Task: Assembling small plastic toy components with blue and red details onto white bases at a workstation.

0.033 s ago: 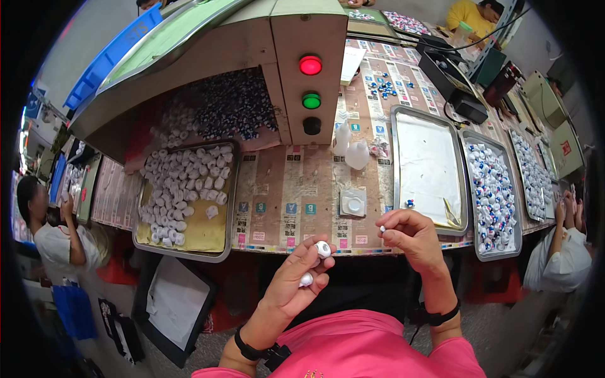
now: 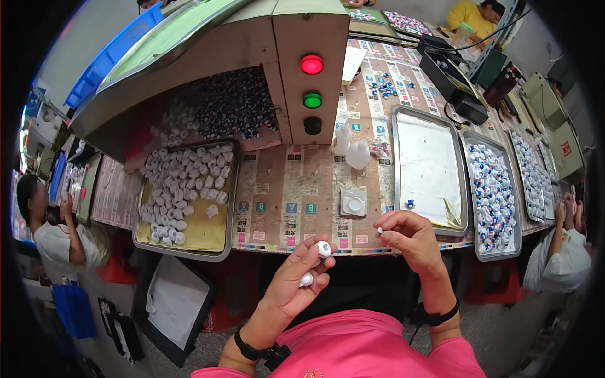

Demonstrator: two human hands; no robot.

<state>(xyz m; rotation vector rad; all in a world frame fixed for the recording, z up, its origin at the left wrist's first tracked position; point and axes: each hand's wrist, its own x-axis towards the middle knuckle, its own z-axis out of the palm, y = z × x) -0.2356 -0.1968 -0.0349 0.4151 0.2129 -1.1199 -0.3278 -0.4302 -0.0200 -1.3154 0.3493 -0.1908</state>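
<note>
My left hand point(image 2: 295, 277) is closed around two small white rounded pieces. The upper white piece point(image 2: 324, 249), with a dark-ringed hole, sits between thumb and forefinger; the lower white piece point(image 2: 306, 279) rests against the curled fingers. To its right, my right hand point(image 2: 411, 239) pinches a tiny white bit point(image 2: 380, 231) between thumb and forefinger, too small to name. The hands are apart, over the table's front edge. Beyond them lies a small square holder with a round white disc point(image 2: 355, 205). A lined metal tray point(image 2: 428, 170) beside my right hand holds one small blue-and-white piece point(image 2: 409, 203).
At left, a metal tray point(image 2: 230, 208) of white pieces stands below a machine housing point(image 2: 309, 25) with lit red and green lamps. White squeeze bottles point(image 2: 358, 155) stand mid-table. A filled tray point(image 2: 518, 247) is at right. Other people sit on both sides and at the back.
My right hand has shifted very slightly left, toward my left hand, with the tiny white bit still pinched. My left hand has barely moved.
</note>
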